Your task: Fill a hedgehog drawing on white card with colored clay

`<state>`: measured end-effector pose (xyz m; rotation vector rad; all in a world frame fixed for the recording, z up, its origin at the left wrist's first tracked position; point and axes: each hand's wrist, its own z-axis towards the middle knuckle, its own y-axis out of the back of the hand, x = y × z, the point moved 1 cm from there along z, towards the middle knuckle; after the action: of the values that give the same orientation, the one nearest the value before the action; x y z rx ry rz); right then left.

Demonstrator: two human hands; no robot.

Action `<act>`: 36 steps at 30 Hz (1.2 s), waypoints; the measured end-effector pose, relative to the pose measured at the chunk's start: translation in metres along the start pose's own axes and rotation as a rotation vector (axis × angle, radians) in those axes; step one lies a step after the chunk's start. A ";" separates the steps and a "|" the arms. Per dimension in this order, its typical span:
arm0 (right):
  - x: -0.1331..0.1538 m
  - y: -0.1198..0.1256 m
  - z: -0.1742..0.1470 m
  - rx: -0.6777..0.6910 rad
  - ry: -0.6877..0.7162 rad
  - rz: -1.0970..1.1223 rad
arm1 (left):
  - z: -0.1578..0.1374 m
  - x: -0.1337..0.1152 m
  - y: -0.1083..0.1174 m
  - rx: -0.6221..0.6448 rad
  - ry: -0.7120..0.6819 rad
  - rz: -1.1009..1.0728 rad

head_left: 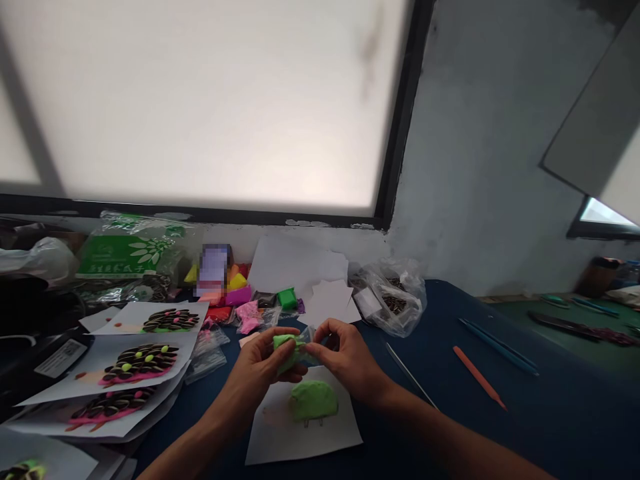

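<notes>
The scene is lit chiefly from beyond the counter (480, 440) by a broad pale window (215, 100), which is nearly bleached out toward its lower right, while the grey wall (475, 147) and the blue counter are left dim. The left hand (265, 360), the right hand (345, 357) and the green clay packet (283, 342) between them are backlit and softly shaded, and glints are thrown off the clear plastic bag (407, 315). Lines are stretched and slanted toward the edges, the lower left sheet (57, 460) is blurred, and a phone-like object (214, 267) is masked by coarse pixel blocks.
</notes>
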<state>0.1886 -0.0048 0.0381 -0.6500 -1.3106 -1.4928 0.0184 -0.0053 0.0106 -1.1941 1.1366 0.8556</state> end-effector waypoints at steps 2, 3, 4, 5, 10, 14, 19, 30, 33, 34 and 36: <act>-0.002 0.000 0.001 -0.008 0.010 0.006 | 0.000 0.000 0.001 -0.009 0.001 0.012; -0.003 0.000 0.001 -0.014 0.016 0.009 | 0.001 0.001 0.001 -0.019 -0.004 0.012; -0.004 0.001 0.002 -0.019 0.022 0.015 | 0.001 0.001 0.001 -0.031 -0.011 0.008; -0.005 0.002 0.003 -0.023 0.027 0.022 | 0.002 0.002 0.001 -0.040 -0.017 0.002; -0.007 0.007 0.007 -0.017 0.034 0.076 | 0.004 -0.002 0.001 -0.045 -0.024 -0.014; -0.005 0.006 0.005 0.050 0.036 0.154 | 0.003 -0.013 0.003 -0.032 0.008 -0.003; -0.003 0.000 -0.001 0.087 0.032 0.245 | 0.002 -0.016 0.006 -0.074 -0.003 -0.049; -0.004 0.004 0.001 0.169 -0.049 0.311 | -0.003 -0.009 -0.003 -0.038 0.042 -0.046; -0.001 0.005 0.001 0.192 -0.058 0.285 | -0.004 -0.010 0.000 -0.029 0.028 0.003; 0.000 0.006 0.002 0.197 -0.059 0.276 | -0.004 -0.010 0.000 -0.022 0.027 0.022; 0.003 0.007 0.002 0.207 -0.065 0.262 | -0.005 -0.011 0.000 -0.007 0.028 0.055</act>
<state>0.1933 -0.0029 0.0437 -0.7094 -1.3518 -1.1168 0.0145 -0.0091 0.0210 -1.1884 1.1950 0.8872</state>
